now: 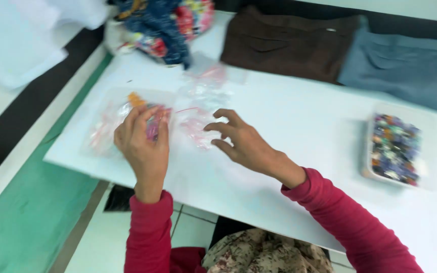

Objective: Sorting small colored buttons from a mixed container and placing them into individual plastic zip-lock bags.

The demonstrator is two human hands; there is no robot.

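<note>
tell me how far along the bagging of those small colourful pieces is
Done: clear bags lie on the white table, contents blurred. In hand: the left hand holds a small bag of colourful pieces; the right hand hovers open beside it. Left: the clear tray looks full.

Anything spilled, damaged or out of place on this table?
Nothing stands out. The tub of beads sits upright with nothing spilled around it. Loose clear bags lie between the hands; the left hand pinches a small bag, the right hand hovers open.
</note>
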